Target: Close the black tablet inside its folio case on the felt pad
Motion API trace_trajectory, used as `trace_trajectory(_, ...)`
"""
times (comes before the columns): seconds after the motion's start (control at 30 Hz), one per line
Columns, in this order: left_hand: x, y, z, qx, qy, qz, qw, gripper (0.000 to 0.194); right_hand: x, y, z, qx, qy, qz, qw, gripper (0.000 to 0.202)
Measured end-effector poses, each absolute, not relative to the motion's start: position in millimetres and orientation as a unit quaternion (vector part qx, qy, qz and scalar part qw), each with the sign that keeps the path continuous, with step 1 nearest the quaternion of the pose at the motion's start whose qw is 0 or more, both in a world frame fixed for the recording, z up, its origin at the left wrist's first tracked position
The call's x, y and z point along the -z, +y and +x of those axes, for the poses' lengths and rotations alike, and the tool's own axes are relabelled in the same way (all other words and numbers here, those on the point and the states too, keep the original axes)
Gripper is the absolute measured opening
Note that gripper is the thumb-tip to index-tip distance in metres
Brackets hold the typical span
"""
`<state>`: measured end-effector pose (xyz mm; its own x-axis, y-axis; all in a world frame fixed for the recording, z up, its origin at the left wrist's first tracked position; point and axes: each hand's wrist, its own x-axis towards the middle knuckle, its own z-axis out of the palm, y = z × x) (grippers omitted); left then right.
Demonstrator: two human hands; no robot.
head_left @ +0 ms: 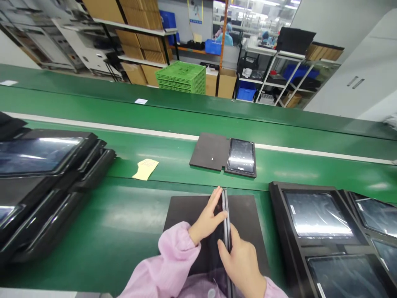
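"Screen panel [227,231], standing on its long edge between the two hands, just in front of the body. Is it one slab or two?"

"I can't tell. Its edge shows pale parallel strips, its faces are turned nearly out of sight, and the lower end is partly hidden by the right hand [243,263]."

"How does that hand hold it?"

"Pinching it, thumb on the left side and fingers on the right, the fingertips out of sight. Its forearm comes in from the bottom, cut off at the pink cuff."

"And the left hand [207,219]?"

"Spread flat against the left face, fingers straight and pointing away, thumb bent across toward the edge. The forearm slants up and to the right in a pink sleeve [167,260]."

"Underneath?"

"A black sheet [245,215], partly covered by the arms. To the right, black trays [328,247] hold glossy screens, cut off by the frame; to the left, a stack of black trays [93,165] is cut off too."

"Farther out?"

"Yellow paper [145,169], its marks too small to read, then a dark board [209,151] beside a framed tablet screen [242,155]. Beyond stand green crates [181,78]."
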<state>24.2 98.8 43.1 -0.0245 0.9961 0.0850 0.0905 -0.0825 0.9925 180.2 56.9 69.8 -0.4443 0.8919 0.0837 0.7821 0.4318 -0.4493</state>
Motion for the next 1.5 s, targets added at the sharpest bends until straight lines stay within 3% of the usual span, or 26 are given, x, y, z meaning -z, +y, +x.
trace_trajectory(0.1,-51,101,19,-0.517,0.519,0.502,0.461,0.066,-67,67,173,-0.244,-0.82,-0.487,0.179,0.041)
trace_trajectory(0.23,-57,105,5,-0.534,0.54,0.458,0.462,0.048,-66,99,156,-0.402,-0.732,-0.459,0.303,0.03)
trace_trajectory(0.33,-61,106,3,-0.544,0.549,0.435,0.463,0.042,-66,131,143,-0.444,-0.681,-0.448,0.372,0.034)
trace_trajectory(0.57,-62,112,0,-0.545,0.565,0.414,0.46,0.039,-68,170,135,-0.685,-0.556,-0.373,0.289,0.041)
trace_trajectory(0.97,-61,112,-6,-0.563,0.549,0.41,0.462,0.035,-73,168,135,-0.657,-0.603,-0.366,0.266,0.043)
trace_trajectory(1.5,-62,111,-4,-0.576,0.55,0.404,0.45,0.034,-73,160,126,-0.653,-0.574,-0.386,0.308,0.035)
